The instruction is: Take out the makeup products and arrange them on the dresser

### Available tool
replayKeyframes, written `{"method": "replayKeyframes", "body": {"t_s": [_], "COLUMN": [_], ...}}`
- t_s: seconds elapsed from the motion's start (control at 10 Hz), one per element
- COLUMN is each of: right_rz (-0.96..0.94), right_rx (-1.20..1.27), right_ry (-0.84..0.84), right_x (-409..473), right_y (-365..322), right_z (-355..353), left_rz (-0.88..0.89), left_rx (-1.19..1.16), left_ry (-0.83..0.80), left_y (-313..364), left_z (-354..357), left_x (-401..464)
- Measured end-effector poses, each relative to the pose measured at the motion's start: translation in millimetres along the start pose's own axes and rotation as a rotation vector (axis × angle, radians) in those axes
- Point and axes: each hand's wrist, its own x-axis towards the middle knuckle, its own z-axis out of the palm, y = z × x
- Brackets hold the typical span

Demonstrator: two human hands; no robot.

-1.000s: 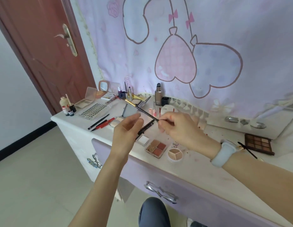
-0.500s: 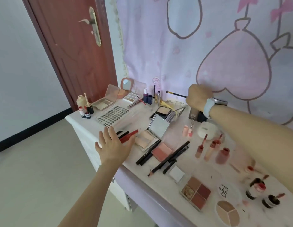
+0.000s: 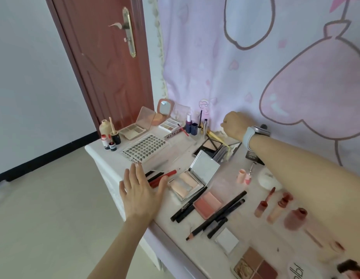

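makeup products (image 3: 207,205) cover white dresser (image 3: 102,156) | red door (image 3: 106,63), pink curtain (image 3: 255,63) behind | left hand (image 3: 139,193) fingers spread | right hand (image 3: 234,124) fingers curled, grip unclear

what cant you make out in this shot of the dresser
- Right hand, head view: fingers curl away from the camera, so whether they grip anything is hidden.
- Pens under the left hand: the palm covers their ends.
- Quad palette: cut off by the bottom edge.
- Lip tints: blurred, labels unreadable.
- Lash tray: lashes too small to count.
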Motion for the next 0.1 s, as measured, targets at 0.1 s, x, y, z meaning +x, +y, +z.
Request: {"method": "replayKeyframes", "body": {"t_s": [0.1], "right_rz": [-0.003], "right_rx": [0.059], "right_ry": [0.068], "right_x": [-15.8], "right_y": [-1.7], "right_z": [-17.0], "left_rz": [0.0], "left_rx": [-0.018], "left_ry": [0.032], "left_y": [6.4], "left_z": [-4.2], "left_x": [-9.1]}}
